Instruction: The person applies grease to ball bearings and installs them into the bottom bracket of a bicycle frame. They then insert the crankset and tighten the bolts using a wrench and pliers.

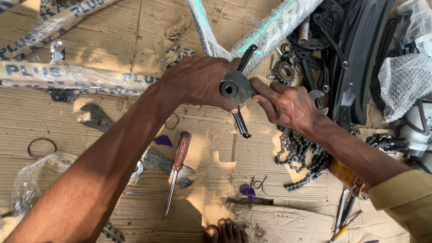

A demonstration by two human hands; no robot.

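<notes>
Gripping the crank [237, 88] tight, left hand [198, 81] and right hand [283, 104] fingers closed on it; a slip could drop it onto the chain [299, 155].

Flattened cardboard [252, 157] is covering the floor. Lying on it: screwdriver [177, 171] and flat spanner [168, 165] at lower centre, bicycle chain [299, 157] right of centre, rubber ring [42, 147] at left, wrapped frame tubes [67, 76] at upper left.
</notes>
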